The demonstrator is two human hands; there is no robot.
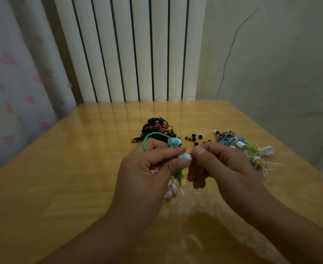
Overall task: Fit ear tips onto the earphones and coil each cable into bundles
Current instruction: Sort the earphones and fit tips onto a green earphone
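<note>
1. The left hand (149, 168) is gripping a mint-green earbud (184, 156) between thumb and forefinger, above the middle of the wooden desk (61, 178).
2. The right hand (219, 164) is pinching the white ear tip (189, 157) at the end of this earbud, with the other fingers curled.
3. A second mint earbud (174, 141) is sticking out behind the left hand, joined by a green cable (147, 139) looping over the fingers.
4. Loose black ear tips (194, 139) are lying on the desk behind the hands.
5. A black cable tangle (157, 126) is lying at back left, coloured bundles (252, 151) at the right.
6. Small white ear tips (170, 190) are lying under the hands.
</note>
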